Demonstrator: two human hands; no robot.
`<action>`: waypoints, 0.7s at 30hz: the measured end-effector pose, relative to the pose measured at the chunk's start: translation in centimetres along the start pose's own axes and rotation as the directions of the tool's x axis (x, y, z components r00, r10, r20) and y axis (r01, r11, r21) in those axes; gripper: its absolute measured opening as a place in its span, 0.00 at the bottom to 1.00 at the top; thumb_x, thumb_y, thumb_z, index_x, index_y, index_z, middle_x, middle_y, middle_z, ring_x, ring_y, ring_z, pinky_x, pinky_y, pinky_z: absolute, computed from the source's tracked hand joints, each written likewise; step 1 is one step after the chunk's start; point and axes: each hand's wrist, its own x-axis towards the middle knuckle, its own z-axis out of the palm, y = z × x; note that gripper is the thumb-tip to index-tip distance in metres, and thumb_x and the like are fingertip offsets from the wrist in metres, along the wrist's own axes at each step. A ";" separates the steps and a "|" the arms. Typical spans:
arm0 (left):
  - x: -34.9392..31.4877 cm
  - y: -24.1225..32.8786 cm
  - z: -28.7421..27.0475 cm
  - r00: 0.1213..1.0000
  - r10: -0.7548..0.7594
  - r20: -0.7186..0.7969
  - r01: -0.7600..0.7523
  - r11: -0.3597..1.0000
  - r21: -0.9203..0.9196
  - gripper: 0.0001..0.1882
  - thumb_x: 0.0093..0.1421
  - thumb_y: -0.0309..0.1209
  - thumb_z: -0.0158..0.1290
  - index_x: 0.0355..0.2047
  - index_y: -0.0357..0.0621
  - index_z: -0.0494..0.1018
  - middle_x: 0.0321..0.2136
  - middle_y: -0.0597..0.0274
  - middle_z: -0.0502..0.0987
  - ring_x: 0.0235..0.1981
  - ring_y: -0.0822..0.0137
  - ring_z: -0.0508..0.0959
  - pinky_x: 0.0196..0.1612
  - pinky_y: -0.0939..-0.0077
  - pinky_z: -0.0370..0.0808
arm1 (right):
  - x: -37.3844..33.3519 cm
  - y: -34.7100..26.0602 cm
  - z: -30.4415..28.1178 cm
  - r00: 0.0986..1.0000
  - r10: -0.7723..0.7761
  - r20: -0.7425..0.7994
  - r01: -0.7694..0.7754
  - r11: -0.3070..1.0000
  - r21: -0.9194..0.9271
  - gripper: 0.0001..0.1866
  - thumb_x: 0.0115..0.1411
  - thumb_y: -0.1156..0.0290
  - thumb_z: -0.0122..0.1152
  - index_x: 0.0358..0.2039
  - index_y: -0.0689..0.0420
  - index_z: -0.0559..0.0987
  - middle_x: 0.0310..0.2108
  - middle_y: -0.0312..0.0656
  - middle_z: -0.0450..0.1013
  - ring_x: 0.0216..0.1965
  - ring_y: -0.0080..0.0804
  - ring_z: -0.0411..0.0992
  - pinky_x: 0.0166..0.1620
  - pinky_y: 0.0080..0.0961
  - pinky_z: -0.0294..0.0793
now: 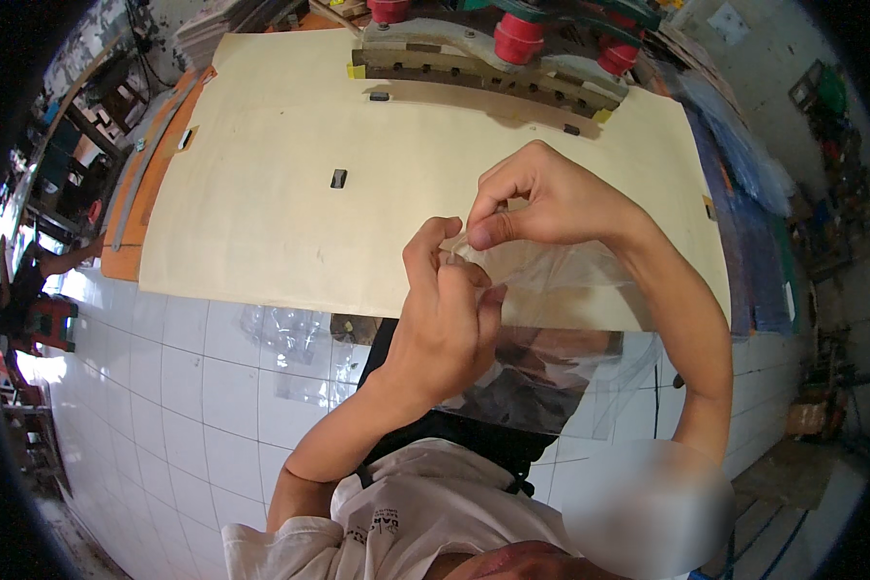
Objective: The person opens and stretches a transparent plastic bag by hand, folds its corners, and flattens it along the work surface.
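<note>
A sheet of clear plastic film (561, 377) hangs in front of me, its lower part over my lap. My right hand (546, 198) pinches the film's upper edge between thumb and forefinger. Close to it on the left, my left hand (445, 309) has its fingers curled against the same film, with the thumb pressed toward the fingers. Both hands are raised over the near side of a table covered with a cream sheet (261, 193). Part of the film's edge is hidden behind my fingers.
A press-like machine with a long metal bar (483, 72) and red cylinders (519, 39) stands at the table's far side. Small black blocks (338, 179) lie on the sheet. Blue-tinted plastic (759, 232) lies along the right, and more clear plastic (295, 338) is on the tiled floor (193, 387).
</note>
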 end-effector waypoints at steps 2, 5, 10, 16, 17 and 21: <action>0.3 -0.2 0.0 1.000 0.013 0.005 -0.013 1.000 0.008 0.16 0.50 0.15 0.54 0.36 0.31 0.61 0.50 0.27 0.58 0.47 0.41 0.66 0.44 0.58 0.69 | -0.1 0.6 -0.2 0.997 0.079 0.026 -0.082 0.986 0.146 0.13 0.58 0.67 0.63 0.39 0.62 0.81 0.24 0.38 0.76 0.30 0.22 0.73 0.38 0.20 0.72; 0.5 -0.7 -0.4 1.000 0.014 -0.009 -0.015 1.000 -0.016 0.14 0.52 0.17 0.54 0.35 0.32 0.62 0.48 0.32 0.61 0.44 0.47 0.70 0.42 0.64 0.71 | -1.2 0.5 -0.9 0.983 0.183 0.033 -0.182 0.916 0.357 0.18 0.61 0.63 0.59 0.46 0.62 0.78 0.30 0.41 0.77 0.35 0.25 0.73 0.43 0.22 0.72; 0.7 -0.6 -2.6 0.966 -0.240 -0.093 0.231 0.968 -0.095 0.09 0.55 0.22 0.55 0.30 0.36 0.65 0.36 0.50 0.73 0.30 0.66 0.72 0.37 0.75 0.71 | -6.2 0.4 -3.4 0.979 0.205 0.012 -0.205 0.978 0.043 0.26 0.61 0.57 0.58 0.54 0.61 0.72 0.38 0.45 0.77 0.43 0.31 0.74 0.49 0.29 0.72; -1.2 -2.3 -4.3 0.943 -0.260 -0.206 0.216 0.953 -0.212 0.11 0.52 0.22 0.59 0.25 0.37 0.64 0.40 0.49 0.76 0.33 0.66 0.73 0.37 0.75 0.71 | -11.9 2.0 -2.9 0.983 0.185 -0.015 -0.184 0.960 -0.211 0.29 0.56 0.50 0.64 0.49 0.60 0.74 0.42 0.47 0.75 0.45 0.35 0.74 0.51 0.33 0.71; -1.3 -2.3 -4.7 0.937 -0.276 -0.216 0.233 0.951 -0.203 0.11 0.52 0.21 0.59 0.25 0.37 0.65 0.41 0.50 0.75 0.32 0.68 0.71 0.38 0.77 0.70 | -12.7 2.5 -3.0 0.981 0.186 -0.062 -0.195 0.954 -0.226 0.27 0.56 0.51 0.64 0.47 0.60 0.75 0.42 0.46 0.75 0.45 0.36 0.74 0.51 0.32 0.70; -1.6 -2.5 -5.1 0.894 -0.380 -0.240 0.299 0.901 -0.315 0.11 0.53 0.22 0.59 0.25 0.38 0.64 0.42 0.50 0.74 0.33 0.70 0.71 0.38 0.79 0.70 | -16.9 5.3 -0.9 0.904 0.219 -0.367 -0.215 0.975 0.053 0.21 0.58 0.54 0.63 0.40 0.61 0.77 0.39 0.41 0.75 0.42 0.29 0.72 0.47 0.27 0.70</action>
